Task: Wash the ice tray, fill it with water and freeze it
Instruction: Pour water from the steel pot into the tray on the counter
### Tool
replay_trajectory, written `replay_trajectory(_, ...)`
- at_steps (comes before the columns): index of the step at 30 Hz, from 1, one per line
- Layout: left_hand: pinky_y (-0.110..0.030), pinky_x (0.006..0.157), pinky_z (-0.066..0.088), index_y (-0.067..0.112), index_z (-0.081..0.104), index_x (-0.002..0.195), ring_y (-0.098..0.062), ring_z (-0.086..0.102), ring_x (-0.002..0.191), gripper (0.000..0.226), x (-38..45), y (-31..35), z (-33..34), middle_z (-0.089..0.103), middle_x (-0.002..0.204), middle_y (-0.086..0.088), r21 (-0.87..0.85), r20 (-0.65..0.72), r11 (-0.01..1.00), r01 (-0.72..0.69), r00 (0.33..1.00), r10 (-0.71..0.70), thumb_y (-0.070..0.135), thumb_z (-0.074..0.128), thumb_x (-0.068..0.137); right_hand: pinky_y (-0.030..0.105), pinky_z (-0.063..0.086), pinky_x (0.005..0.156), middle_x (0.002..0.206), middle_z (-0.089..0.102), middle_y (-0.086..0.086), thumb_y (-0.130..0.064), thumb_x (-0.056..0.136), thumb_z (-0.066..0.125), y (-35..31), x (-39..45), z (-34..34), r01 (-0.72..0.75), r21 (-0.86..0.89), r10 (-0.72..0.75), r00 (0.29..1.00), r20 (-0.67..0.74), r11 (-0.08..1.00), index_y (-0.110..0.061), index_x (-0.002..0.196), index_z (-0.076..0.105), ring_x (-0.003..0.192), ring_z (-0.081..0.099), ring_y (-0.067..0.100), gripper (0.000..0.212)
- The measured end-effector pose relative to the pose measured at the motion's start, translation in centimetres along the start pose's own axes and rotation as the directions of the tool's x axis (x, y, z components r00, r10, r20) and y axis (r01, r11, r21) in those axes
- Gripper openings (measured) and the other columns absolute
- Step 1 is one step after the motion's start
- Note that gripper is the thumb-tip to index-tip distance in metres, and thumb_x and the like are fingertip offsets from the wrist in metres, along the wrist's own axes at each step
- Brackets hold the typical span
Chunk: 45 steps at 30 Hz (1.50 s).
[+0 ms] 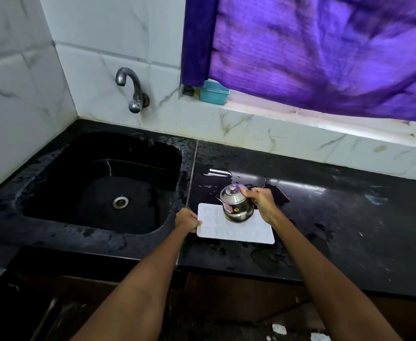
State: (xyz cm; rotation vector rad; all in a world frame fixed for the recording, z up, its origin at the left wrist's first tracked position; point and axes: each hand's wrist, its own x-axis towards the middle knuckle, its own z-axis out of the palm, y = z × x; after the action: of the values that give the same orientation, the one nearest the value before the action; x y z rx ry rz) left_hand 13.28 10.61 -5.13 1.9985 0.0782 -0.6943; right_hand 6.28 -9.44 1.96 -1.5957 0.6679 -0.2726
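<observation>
Steel and white plastic meet under the two hands. Fingers of the right hand (261, 201) are curled shut around the handle side of a small lidded steel kettle (236, 205), which is held tilted over the ice tray (236, 231), its knobbed lid on top. Whether the kettle's base touches the tray or hangs just above it cannot be told. A red sticker sits on the kettle's belly with a round dark mark beside it; the print on both is too small to read.

Fingers of the left hand (187, 220) are closed on the tray's left edge, the thumb lying over the rim. The white ice tray lies flat on the black countertop (349, 217), just right of the sink (54, 168), its shallow pockets faintly visible.

Water pools on the counter behind the kettle and in front of the tray. The black sink has a metal drain at its middle, and a curved metal tap (132, 88) juts from the marble-patterned wall tiles above it. On the window sill a teal box (213, 94) stands partly under a purple curtain (325, 50).
</observation>
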Motion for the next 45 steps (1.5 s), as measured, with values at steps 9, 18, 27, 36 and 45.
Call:
replay_trajectory(9, -0.037, 0.076, 0.059, -0.009, 0.069, 0.101, -0.034, 0.071, 0.094, 0.022, 0.0, 0.2, -0.3, 0.07, 0.107, -0.023, -0.063, 0.053, 0.998, 0.016, 0.998, -0.013, -0.007, 0.068, 0.079, 0.021, 0.025, 0.047, 0.036, 0.034, -0.014, -0.002, 0.08, 0.067, -0.4, 0.1, 0.4, -0.002, -0.051, 0.002, 1.0, 0.0, 0.999, -0.018, 0.05, 0.029, 0.042, 0.034, 0.004, 0.051)
replay_trajectory(18, -0.029, 0.067, 0.057, -0.006, 0.072, 0.096, -0.033, 0.073, 0.089, 0.018, -0.5, 0.2, -0.4, 0.073, 0.103, -0.02, -0.045, 0.028, 0.999, 0.004, 1.0, -0.002, -0.005, 0.07, 0.078, 0.018, 0.02, 0.044, 0.034, 0.029, -0.014, -0.001, 0.081, 0.066, -0.3, -0.2, 0.9, -0.005, -0.064, 0.004, 1.0, -0.018, 0.998, -0.019, 0.048, 0.026, 0.035, 0.028, 0.0, 0.055)
replay_trajectory(27, -0.038, 0.077, 0.061, -0.004, 0.073, 0.096, -0.031, 0.073, 0.09, 0.019, -0.3, 0.1, -0.4, 0.073, 0.104, -0.018, -0.019, 0.011, 1.0, -0.003, 1.0, 0.004, -0.002, 0.073, 0.077, 0.024, 0.024, 0.052, 0.036, 0.033, -0.014, 0.0, 0.08, 0.067, 0.1, -0.2, 0.8, -0.009, -0.06, 0.006, 0.999, -0.04, 0.998, -0.018, 0.047, 0.029, 0.052, 0.031, 0.011, 0.053)
replay_trajectory(36, -0.038, 0.076, 0.06, -0.007, 0.072, 0.097, -0.033, 0.073, 0.09, 0.02, 0.0, -0.1, -0.3, 0.072, 0.106, -0.022, -0.048, 0.027, 0.999, -0.005, 1.0, 0.007, -0.005, 0.071, 0.077, 0.023, 0.025, 0.051, 0.035, 0.034, -0.014, -0.003, 0.079, 0.068, -0.1, 0.2, 1.1, -0.019, -0.067, 0.016, 0.999, -0.048, 0.998, -0.018, 0.046, 0.029, 0.05, 0.032, 0.01, 0.054)
replay_trajectory(45, -0.033, 0.07, 0.059, -0.009, 0.071, 0.098, -0.034, 0.072, 0.09, 0.021, 0.0, 0.1, -0.4, 0.071, 0.106, -0.023, -0.073, 0.042, 0.997, 0.011, 0.999, -0.008, -0.007, 0.071, 0.077, 0.023, 0.023, 0.049, 0.035, 0.03, -0.015, -0.003, 0.078, 0.07, 0.0, 0.4, 1.5, -0.024, -0.102, 0.02, 0.999, -0.034, 0.994, -0.021, 0.043, 0.029, 0.042, 0.029, 0.005, 0.057)
